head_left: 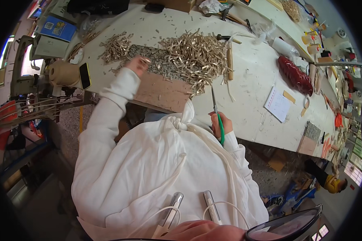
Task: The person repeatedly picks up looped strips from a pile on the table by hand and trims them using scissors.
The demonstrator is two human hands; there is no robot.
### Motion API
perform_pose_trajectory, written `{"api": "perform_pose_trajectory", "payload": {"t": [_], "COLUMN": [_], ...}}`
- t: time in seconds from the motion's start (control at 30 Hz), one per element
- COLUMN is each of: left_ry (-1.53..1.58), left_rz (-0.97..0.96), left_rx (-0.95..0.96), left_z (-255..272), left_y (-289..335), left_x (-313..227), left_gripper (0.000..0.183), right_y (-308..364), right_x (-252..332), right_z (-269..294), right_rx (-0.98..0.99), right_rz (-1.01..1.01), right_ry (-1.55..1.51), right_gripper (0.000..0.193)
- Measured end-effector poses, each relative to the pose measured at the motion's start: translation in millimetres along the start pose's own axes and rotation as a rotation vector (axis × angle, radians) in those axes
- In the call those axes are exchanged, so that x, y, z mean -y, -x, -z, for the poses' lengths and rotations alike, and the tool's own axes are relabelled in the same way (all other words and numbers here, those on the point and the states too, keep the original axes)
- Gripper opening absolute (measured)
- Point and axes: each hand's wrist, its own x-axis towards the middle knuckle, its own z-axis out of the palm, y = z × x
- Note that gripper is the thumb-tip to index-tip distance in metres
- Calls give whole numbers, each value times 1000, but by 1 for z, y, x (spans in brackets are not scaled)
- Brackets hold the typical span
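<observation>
My right hand [224, 123] is closed around green-handled scissors [215, 105] at the table's front edge, the blades pointing away from me. Over a speckled grey slab [165, 65], my left hand [137, 65] is smeared by motion, and I cannot make out whether its fingers hold anything. A large heap of shiny champagne-coloured strips [197, 56] covers the slab's right part and spills past it. To the left of the slab lies a smaller pile of similar strips [116, 47]. Toward me, a plain pinkish-brown board [163, 91] adjoins the speckled surface.
A hammer [230, 60] lies right of the large heap. On the left are a phone [85, 76], a cone of tan thread [63, 74] and a blue box [58, 28]. Farther right are a paper sheet [276, 104] and a dark red wrapped bundle [295, 75].
</observation>
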Motion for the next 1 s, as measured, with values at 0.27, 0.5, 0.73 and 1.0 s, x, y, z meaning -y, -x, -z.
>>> {"api": "perform_pose_trajectory", "payload": {"t": [0.27,0.5,0.73,1.0], "left_ry": [-1175,-1703,-1645,-678], "left_rz": [-439,-499,-471,-171], "left_rx": [-494,-201,-340,-301], "left_z": [-59,-110,-95,-138], "left_y": [-13,-38,-27,56], "left_x": [-8,120,139,94], "left_gripper": [46,28,31,28], "right_y": [-2,3,3,-19], "right_x": [-4,-15,-22,17], "right_z": [1,-3,-7,-16], "right_rx": [14,64,69,174], "right_rz": [-94,-23,-56,-74], "right_ry": [150,297,309,31], "right_gripper": [50,61,60,56]}}
